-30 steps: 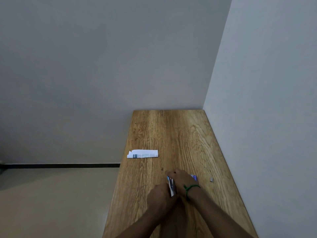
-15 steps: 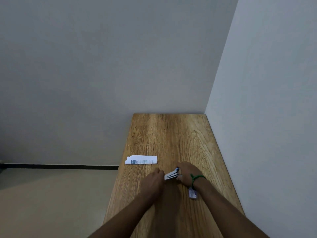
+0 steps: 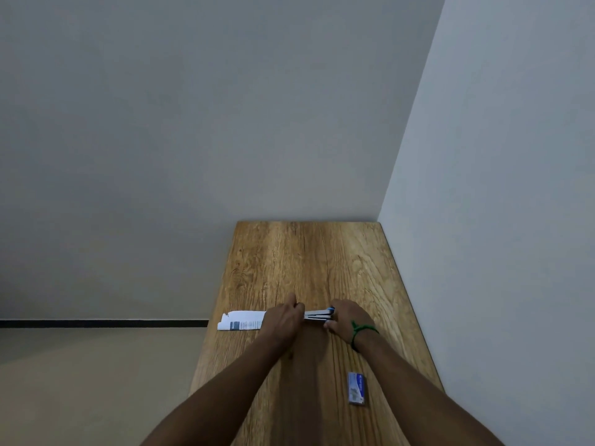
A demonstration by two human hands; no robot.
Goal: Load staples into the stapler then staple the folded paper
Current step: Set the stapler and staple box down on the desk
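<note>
A small metal stapler (image 3: pixel 317 314) with a blue end lies sideways between both hands above the wooden table (image 3: pixel 309 252). My right hand (image 3: pixel 346 320), with a green cord at the wrist, grips its right end. My left hand (image 3: pixel 283 320) closes on its left end and covers the right end of the folded paper (image 3: pixel 241 320), a white printed strip at the table's left edge. Whether the left fingers also pinch the paper is hidden. The small blue staple box (image 3: pixel 356 388) rests on the table near the right forearm.
The table is narrow and runs into a corner, with a wall along its right side and another at its far end. Its left edge drops to a beige floor (image 3: pixel 80 381) with a dark baseboard strip.
Both hands moved forward and left with the stapler, from near the table's front toward the folded paper. The stapler turned from upright to sideways. The staple box now lies behind the hands.
</note>
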